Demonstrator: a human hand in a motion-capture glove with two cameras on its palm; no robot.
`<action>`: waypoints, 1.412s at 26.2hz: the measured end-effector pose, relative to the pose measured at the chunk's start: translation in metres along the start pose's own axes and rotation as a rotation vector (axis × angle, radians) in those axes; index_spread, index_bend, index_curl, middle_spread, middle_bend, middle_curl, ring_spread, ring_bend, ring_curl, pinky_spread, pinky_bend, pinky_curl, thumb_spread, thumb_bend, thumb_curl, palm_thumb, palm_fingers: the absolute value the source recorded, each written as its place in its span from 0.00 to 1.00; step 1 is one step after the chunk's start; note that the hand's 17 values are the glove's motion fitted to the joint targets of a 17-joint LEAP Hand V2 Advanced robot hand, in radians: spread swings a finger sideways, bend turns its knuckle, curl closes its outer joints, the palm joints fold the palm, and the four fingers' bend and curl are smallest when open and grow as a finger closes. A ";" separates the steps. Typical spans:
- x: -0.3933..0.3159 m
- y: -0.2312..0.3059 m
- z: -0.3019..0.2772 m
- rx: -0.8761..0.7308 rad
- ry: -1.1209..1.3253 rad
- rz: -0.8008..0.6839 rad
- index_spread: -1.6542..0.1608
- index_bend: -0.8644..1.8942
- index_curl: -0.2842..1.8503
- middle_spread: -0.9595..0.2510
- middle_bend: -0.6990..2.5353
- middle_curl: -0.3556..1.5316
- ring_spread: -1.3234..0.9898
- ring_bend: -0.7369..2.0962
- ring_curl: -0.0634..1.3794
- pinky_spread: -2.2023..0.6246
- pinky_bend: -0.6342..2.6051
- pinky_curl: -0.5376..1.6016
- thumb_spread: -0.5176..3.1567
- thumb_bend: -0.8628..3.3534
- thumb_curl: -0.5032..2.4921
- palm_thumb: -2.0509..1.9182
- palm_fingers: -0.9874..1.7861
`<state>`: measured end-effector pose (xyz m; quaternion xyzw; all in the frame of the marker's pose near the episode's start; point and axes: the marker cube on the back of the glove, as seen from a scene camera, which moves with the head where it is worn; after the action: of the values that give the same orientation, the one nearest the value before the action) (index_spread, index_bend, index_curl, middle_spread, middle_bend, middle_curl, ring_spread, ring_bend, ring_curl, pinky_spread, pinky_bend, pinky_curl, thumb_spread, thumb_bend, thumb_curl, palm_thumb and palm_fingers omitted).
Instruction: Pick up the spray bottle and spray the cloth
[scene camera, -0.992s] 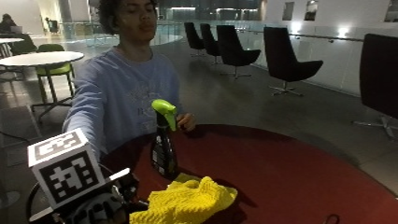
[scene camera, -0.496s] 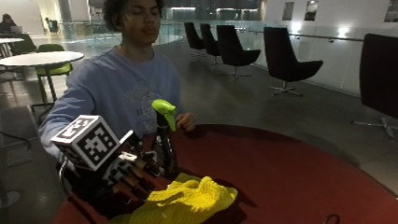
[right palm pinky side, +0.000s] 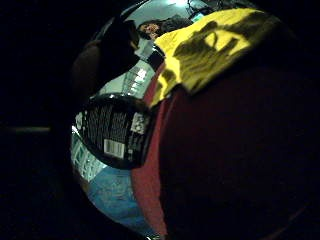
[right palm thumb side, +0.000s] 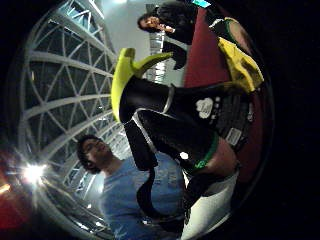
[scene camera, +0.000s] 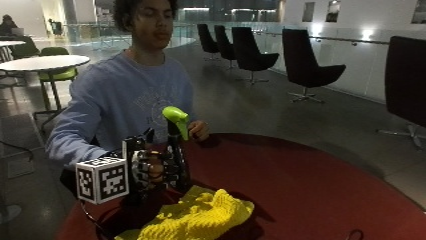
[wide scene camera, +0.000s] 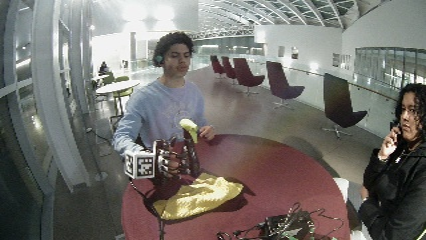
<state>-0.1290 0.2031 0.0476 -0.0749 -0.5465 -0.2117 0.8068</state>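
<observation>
Outside view shows the yellow cloth (scene camera: 200, 217) closest to the camera, bunched up on the round red table (scene camera: 313, 190). Just behind it, at about 11 o'clock from the cloth, the gloved right hand (scene camera: 156, 167) has its fingers curled around the dark spray bottle (scene camera: 178, 155). The bottle stands upright beside the cloth. I cannot tell if its base touches the table. Its bright green trigger top (scene camera: 176, 117) sticks up above the hand.

Behind the bottle sits the person in a light blue sweater (scene camera: 126, 105). Their bare left hand (scene camera: 198, 131) rests at the table edge, at about 1 o'clock from the bottle.

From the thumb side palm view, the black bottle (right palm thumb side: 190, 120) fills the middle, so it is close to the palm. The little finger side view shows the bottle's label (right palm pinky side: 117, 132) next to the yellow cloth (right palm pinky side: 210, 45).

Far behind, dark chairs (scene camera: 306, 65) stand in a row.
</observation>
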 end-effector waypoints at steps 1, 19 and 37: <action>-0.001 0.002 0.005 -0.006 -0.024 -0.006 0.72 0.36 0.27 0.77 0.29 0.37 0.58 0.40 0.25 0.86 0.26 0.38 0.45 0.20 0.23 0.60 0.60; -0.013 -0.010 0.067 0.085 0.033 -0.042 0.73 0.39 0.29 0.76 0.30 0.38 0.59 0.36 0.24 0.87 0.24 0.38 0.43 0.21 0.26 0.63 0.57; -0.041 -0.019 0.034 0.112 0.104 0.048 0.78 0.38 0.32 0.73 0.32 0.42 0.58 0.43 0.30 0.89 0.25 0.35 0.37 0.23 0.32 0.75 0.71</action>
<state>-0.1789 0.2087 0.0218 -0.0315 -0.5130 -0.1651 0.8418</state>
